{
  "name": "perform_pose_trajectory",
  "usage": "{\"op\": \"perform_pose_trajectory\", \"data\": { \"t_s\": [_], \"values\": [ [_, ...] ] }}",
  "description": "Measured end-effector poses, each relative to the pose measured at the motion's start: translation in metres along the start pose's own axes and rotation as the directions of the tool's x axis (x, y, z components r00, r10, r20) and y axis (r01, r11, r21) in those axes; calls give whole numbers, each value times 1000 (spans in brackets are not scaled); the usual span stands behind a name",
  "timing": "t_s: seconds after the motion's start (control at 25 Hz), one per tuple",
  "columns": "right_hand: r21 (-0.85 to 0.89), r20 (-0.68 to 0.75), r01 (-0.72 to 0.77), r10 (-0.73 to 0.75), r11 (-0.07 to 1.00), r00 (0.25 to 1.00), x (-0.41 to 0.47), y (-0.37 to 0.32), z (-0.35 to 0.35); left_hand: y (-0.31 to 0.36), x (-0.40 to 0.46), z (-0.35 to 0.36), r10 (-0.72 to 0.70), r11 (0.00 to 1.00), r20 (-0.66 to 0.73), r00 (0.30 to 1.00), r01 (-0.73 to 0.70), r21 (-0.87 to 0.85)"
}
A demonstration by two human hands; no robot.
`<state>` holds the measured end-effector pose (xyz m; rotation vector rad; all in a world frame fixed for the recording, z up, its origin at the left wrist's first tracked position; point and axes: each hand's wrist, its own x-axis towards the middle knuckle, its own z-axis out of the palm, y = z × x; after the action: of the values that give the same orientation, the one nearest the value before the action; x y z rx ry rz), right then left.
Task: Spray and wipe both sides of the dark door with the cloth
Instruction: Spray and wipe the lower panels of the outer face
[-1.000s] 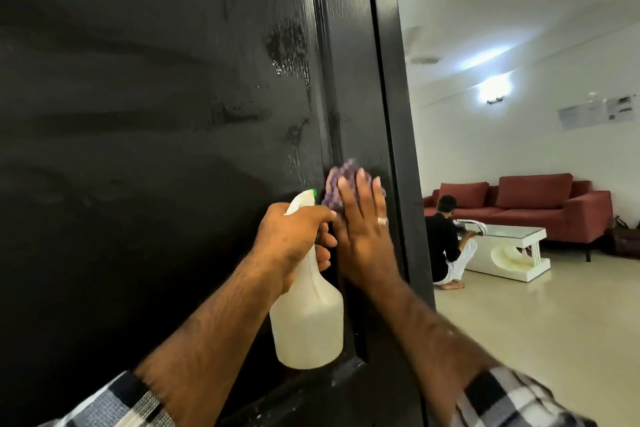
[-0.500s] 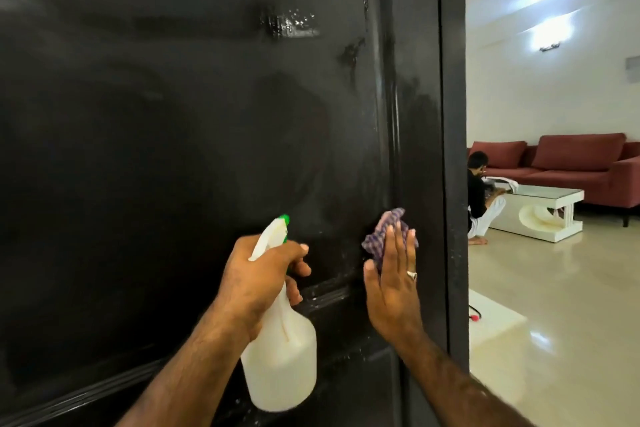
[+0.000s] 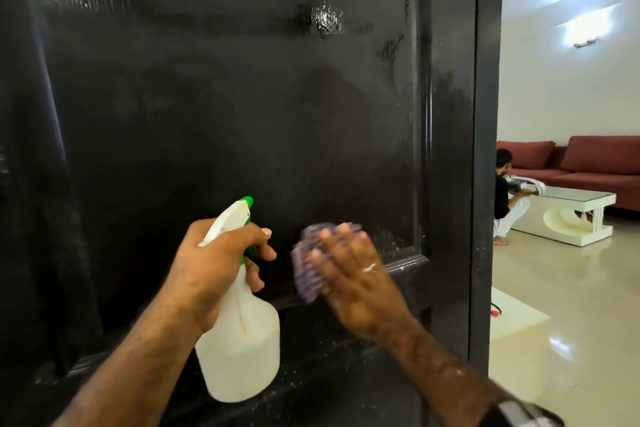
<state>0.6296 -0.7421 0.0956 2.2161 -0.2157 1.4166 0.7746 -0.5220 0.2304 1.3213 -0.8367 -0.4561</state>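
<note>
Head view puts the right hand (image 3: pixel 349 274) flat on the dark door (image 3: pixel 214 107), fingers straight and pressing a purple cloth (image 3: pixel 309 267) against the lower edge of the upper panel; motion blur hides the exact fingertip lie. From that hand, streaked unwiped panel runs toward 12 and 10 o'clock — wet patches glisten near the top — while the raised moulding (image 3: pixel 424 114) stands just to its 3 o'clock and the door's free edge beyond it. The left hand (image 3: pixel 218 260) sits just beside at 9 o'clock, fingers curled round the neck of a white spray bottle (image 3: pixel 242 340), nozzle aimed at the door. My judgement: wiping room lies upward and leftward; the bottle crowds any straight leftward stroke.
</note>
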Motion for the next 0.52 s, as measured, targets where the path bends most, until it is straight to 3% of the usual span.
{"op": "perform_pose_trajectory", "data": {
  "t_s": [0.08, 0.12, 0.16, 0.2, 0.24, 0.28, 0.32, 0.36, 0.44, 0.52],
  "values": [
    [-6, -93, -270, 269, 963, 959, 5, 46, -5, -7, -2, 3, -15, 1000, -11, 1000, 15, 2],
    [29, -173, -474, 471, 880, 865, 22, 59, -4, -12, -1, 4, -21, 1000, -3, 1000, 21, -4],
    [74, -267, -645, 638, 760, 722, 49, 55, -1, -16, 0, 6, -23, 1000, 8, 1000, 23, -6],
    [138, -344, -731, 725, 668, 597, 78, 39, 4, -19, 0, 8, -25, 1000, 8, 1000, 25, -5],
    [163, -373, -719, 717, 676, 589, 97, 18, 11, -21, 0, 8, -22, 1000, -2, 1000, 22, -10],
    [136, -327, -628, 633, 766, 701, 101, -7, 17, -21, 0, 9, -13, 1000, -14, 1000, 13, -18],
    [78, -241, -466, 470, 881, 849, 88, -26, 21, -22, 0, 9, -4, 1000, -22, 1000, 3, -22],
    [42, -162, -294, 297, 955, 941, 62, -35, 20, -23, 0, 9, 2, 1000, -20, 1000, -2, -19],
    [-35, -96, -175, 171, 984, 981, 1, -10, 13, -25, -5, 13, 10, 1000, -14, 1000, -10, -10],
    [-45, -98, -406, 401, 913, 911, -32, 32, 9, -31, -10, 21, -8, 1000, -13, 1000, 8, -8]
  ]
}}
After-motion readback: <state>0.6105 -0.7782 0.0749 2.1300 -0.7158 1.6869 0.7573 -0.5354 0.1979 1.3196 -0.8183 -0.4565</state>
